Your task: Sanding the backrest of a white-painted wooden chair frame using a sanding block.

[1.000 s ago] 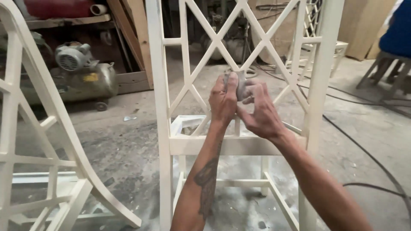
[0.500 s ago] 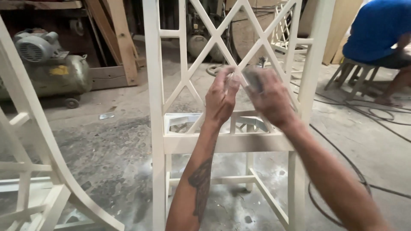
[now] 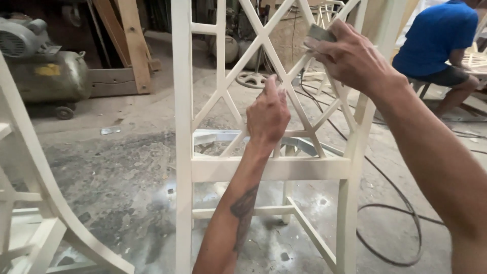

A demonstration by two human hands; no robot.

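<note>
Chair frame [image 3: 264, 167] stands centre frame; left hand [image 3: 268, 114] pinches a lattice slat, right hand [image 3: 350, 56] at upper right presses sandpaper [image 3: 320, 33] flat; uneven pressure could gouge the thin slat.

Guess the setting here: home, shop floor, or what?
Likely a furniture workshop: an unfinished cream chair frame under the hands, an air compressor on the dusty concrete floor, planks leaning behind, another person working nearby.

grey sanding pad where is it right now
In the head view, the grey sanding pad is upper right, pinched in the right hand against the cream lattice chair back.
</note>
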